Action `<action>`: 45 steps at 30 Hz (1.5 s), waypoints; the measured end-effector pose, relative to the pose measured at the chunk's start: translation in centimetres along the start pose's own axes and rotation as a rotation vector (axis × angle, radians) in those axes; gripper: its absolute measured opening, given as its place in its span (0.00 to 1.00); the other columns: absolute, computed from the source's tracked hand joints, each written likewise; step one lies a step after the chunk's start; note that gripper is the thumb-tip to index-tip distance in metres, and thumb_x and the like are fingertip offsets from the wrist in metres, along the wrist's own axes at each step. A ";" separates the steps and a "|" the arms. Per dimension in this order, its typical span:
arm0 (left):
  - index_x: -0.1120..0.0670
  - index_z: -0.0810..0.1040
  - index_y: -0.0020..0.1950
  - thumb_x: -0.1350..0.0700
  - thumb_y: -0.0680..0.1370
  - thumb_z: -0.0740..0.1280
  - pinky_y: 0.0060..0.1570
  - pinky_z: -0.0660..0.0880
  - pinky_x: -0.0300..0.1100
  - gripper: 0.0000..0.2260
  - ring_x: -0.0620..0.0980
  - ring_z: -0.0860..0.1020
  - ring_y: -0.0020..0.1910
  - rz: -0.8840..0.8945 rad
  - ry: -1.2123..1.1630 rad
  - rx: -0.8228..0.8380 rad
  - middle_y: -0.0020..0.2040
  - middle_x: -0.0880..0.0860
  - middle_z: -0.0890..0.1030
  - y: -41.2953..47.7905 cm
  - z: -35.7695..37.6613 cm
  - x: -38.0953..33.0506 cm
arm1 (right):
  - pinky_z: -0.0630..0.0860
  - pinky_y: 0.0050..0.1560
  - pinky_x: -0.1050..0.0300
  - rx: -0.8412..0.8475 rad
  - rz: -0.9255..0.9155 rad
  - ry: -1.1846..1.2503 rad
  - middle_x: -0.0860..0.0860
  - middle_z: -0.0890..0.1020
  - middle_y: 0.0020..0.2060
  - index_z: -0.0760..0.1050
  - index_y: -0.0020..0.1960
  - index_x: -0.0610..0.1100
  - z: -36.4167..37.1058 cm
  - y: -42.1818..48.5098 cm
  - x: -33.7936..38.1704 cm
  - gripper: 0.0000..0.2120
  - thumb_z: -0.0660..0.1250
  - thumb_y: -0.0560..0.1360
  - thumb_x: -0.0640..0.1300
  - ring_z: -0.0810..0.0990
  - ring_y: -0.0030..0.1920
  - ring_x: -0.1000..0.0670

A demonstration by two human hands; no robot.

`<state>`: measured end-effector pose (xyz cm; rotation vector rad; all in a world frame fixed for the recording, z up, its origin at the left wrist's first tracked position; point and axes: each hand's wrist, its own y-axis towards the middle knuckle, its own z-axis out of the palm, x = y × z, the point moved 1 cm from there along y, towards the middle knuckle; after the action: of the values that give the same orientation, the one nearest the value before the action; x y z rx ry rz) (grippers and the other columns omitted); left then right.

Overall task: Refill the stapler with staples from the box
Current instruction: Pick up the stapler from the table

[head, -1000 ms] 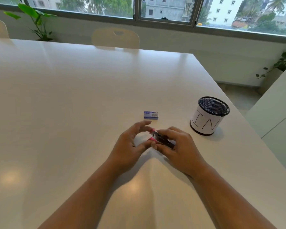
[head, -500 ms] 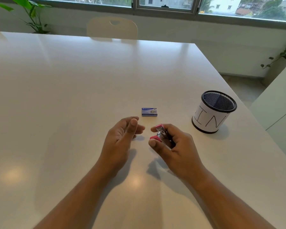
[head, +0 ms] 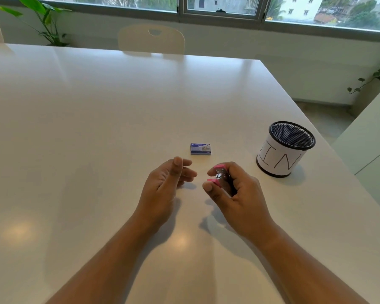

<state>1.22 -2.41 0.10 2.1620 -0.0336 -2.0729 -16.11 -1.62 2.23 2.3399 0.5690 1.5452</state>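
My right hand (head: pixel 235 194) grips a small pink and metal stapler (head: pixel 220 175), held just above the white table with its pink tips pointing left and apart, showing metal between them. My left hand (head: pixel 165 187) hovers a short way to the left of the stapler, fingers loosely apart and holding nothing. A small blue staple box (head: pixel 200 148) lies flat and shut on the table just beyond both hands, untouched.
A black mesh cup (head: pixel 285 148) wrapped in white paper lettered "IN" stands to the right of the hands. The white table (head: pixel 97 128) ends at its right edge close behind the cup. A pale chair (head: pixel 151 39) sits at the far side.
One second ago both hands were together on the stapler. My left hand has let go and drawn away to the left; my right hand keeps the stapler.
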 end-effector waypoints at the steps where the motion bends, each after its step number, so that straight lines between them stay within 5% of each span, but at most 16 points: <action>1: 0.46 0.82 0.52 0.36 0.78 0.54 0.51 0.78 0.43 0.21 0.50 0.84 0.48 -0.004 0.005 0.000 0.45 0.50 0.86 0.0 0.0 0.0 | 0.70 0.33 0.70 0.006 -0.010 0.006 0.52 0.78 0.34 0.77 0.49 0.48 -0.1 0.0 0.0 0.18 0.66 0.74 0.63 0.73 0.30 0.55; 5: 0.47 0.82 0.52 0.37 0.78 0.54 0.50 0.77 0.40 0.21 0.49 0.84 0.47 -0.004 0.012 0.001 0.45 0.49 0.86 0.0 0.1 0.0 | 0.69 0.32 0.70 0.029 -0.024 -0.001 0.51 0.77 0.33 0.78 0.48 0.47 -0.1 0.1 0.2 0.14 0.66 0.76 0.58 0.72 0.29 0.56; 10: 0.48 0.82 0.52 0.36 0.78 0.53 0.51 0.79 0.42 0.22 0.49 0.84 0.47 0.015 0.004 0.000 0.44 0.49 0.86 -0.1 0.2 -0.1 | 0.69 0.33 0.71 0.016 0.004 0.014 0.48 0.77 0.33 0.79 0.52 0.48 0.0 -0.1 0.1 0.24 0.67 0.71 0.67 0.71 0.30 0.57; 20: 0.50 0.82 0.52 0.39 0.79 0.51 0.48 0.79 0.38 0.24 0.50 0.84 0.47 0.019 -0.003 -0.004 0.45 0.51 0.87 -0.2 0.2 -0.1 | 0.72 0.32 0.69 0.066 -0.002 -0.001 0.51 0.79 0.34 0.78 0.48 0.49 0.1 0.0 0.1 0.16 0.66 0.74 0.61 0.74 0.31 0.52; 25: 0.51 0.82 0.52 0.51 0.84 0.57 0.52 0.78 0.45 0.14 0.50 0.83 0.47 0.007 0.022 0.006 0.44 0.51 0.86 -0.3 0.1 0.0 | 0.71 0.31 0.69 0.072 0.005 0.025 0.50 0.78 0.34 0.79 0.49 0.47 0.1 0.0 0.0 0.19 0.67 0.73 0.63 0.72 0.29 0.54; 30: 0.50 0.82 0.54 0.59 0.83 0.57 0.55 0.79 0.47 0.13 0.49 0.83 0.49 0.012 0.109 0.019 0.45 0.48 0.86 -0.3 0.0 0.2 | 0.74 0.29 0.56 0.091 -0.021 0.041 0.49 0.78 0.30 0.80 0.49 0.48 0.1 0.0 -0.1 0.15 0.70 0.73 0.59 0.73 0.28 0.50; 35: 0.51 0.81 0.52 0.61 0.84 0.56 0.47 0.78 0.34 0.14 0.45 0.83 0.46 0.016 0.136 -0.005 0.42 0.46 0.85 -0.3 0.1 0.1 | 0.73 0.33 0.70 0.078 0.013 -0.001 0.60 0.80 0.34 0.79 0.52 0.50 0.1 -0.2 0.0 0.21 0.70 0.70 0.65 0.76 0.31 0.57; 40: 0.53 0.81 0.52 0.61 0.84 0.56 0.45 0.77 0.32 0.14 0.46 0.83 0.45 0.009 0.138 -0.015 0.42 0.49 0.86 -0.4 0.2 -0.1 | 0.77 0.33 0.48 0.028 0.010 0.054 0.46 0.81 0.31 0.81 0.49 0.50 0.0 0.0 0.0 0.17 0.70 0.71 0.63 0.76 0.30 0.46; 42: 0.53 0.81 0.52 0.60 0.84 0.57 0.46 0.77 0.34 0.13 0.46 0.83 0.45 0.010 0.141 -0.011 0.42 0.49 0.86 -0.4 0.2 -0.2 | 0.78 0.34 0.51 0.019 0.026 0.029 0.49 0.82 0.32 0.81 0.50 0.49 -0.1 0.0 0.0 0.20 0.70 0.70 0.64 0.77 0.31 0.48; 45: 0.53 0.82 0.51 0.51 0.84 0.57 0.49 0.79 0.42 0.14 0.49 0.83 0.45 0.012 0.102 -0.011 0.42 0.50 0.85 -0.5 0.3 -0.5 | 0.75 0.36 0.70 -0.003 0.047 -0.001 0.63 0.82 0.35 0.81 0.53 0.50 -0.2 -0.1 0.0 0.25 0.71 0.67 0.67 0.81 0.34 0.57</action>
<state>0.89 -1.85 0.53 2.2516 -0.0242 -1.9488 -16.32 -1.52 2.33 2.3685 0.5143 1.5638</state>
